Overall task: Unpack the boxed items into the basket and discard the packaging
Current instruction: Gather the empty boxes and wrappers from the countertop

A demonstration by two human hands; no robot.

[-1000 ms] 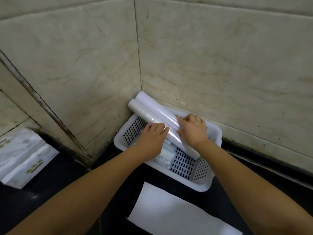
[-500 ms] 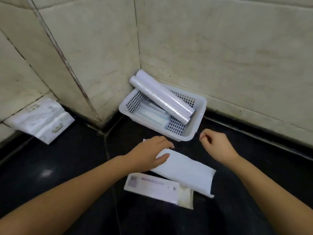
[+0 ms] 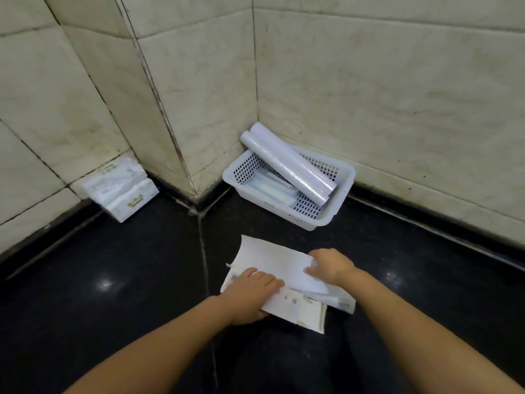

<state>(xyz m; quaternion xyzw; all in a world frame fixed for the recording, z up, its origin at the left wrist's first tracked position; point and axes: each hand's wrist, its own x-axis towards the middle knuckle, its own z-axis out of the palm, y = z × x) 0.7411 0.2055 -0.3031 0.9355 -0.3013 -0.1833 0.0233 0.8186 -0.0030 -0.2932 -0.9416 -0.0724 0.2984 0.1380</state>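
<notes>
Left hand (image 3: pixel 251 294) fingers gripping flattened white packaging (image 3: pixel 272 265), right hand (image 3: pixel 331 264) fingers pinching its far edge, rolls (image 3: pixel 287 163) in basket (image 3: pixel 338 206)

Setting: domestic or utility corner, likely bathroom or kitchen; cannot tell which. Evidence: cream marble-look wall tiles (image 3: pixel 369 89) with stained grout from 9 to 3 o'clock, glossy black counter (image 3: pixel 113 294), tissue packs (image 3: pixel 119 189) at 10 o'clock.

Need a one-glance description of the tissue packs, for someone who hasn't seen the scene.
Start at the wall corner that juts out left of the white basket. Further left, on the black floor against the wall, lie the tissue packs: soft white wrappers with green print, unlike the plain white rolls in the basket.
</notes>
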